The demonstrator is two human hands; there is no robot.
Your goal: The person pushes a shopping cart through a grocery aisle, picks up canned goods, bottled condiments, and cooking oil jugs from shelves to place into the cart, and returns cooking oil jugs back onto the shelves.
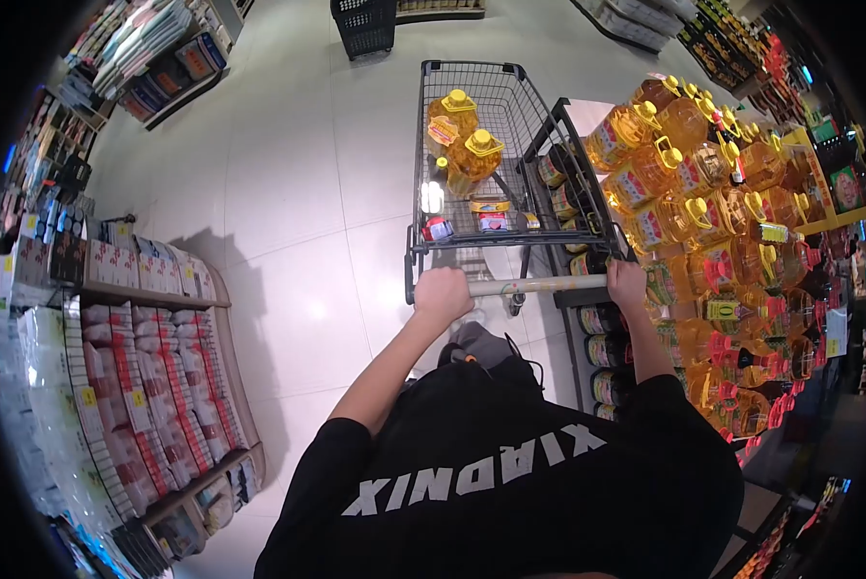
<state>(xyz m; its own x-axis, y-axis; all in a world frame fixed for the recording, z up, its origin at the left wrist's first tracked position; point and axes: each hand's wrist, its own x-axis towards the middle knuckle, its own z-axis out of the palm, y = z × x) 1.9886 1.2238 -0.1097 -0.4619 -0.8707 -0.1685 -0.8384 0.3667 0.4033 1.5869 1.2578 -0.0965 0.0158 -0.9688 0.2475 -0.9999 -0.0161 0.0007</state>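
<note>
A wire shopping cart [491,82] stands in front of me. My left hand [443,293] is wrapped round the left end of its pale handle bar [539,286], and my right hand [627,283] grips the right end. Inside the cart, two large oil bottles with yellow caps, one [452,121] behind the other [477,157], stand toward the left side. A small bottle with a yellow-green cap [441,171] is beside them. Nearer the handle lie several small packages, among them a red and white one [492,222] and a red and blue one [438,229].
Stacked oil bottles [694,212] rise close along the cart's right side. On the left is a shelf of packaged goods [153,386]. A black basket on wheels [364,27] stands ahead, and another display [167,72] is at the upper left. Pale tiled floor [303,193] lies between.
</note>
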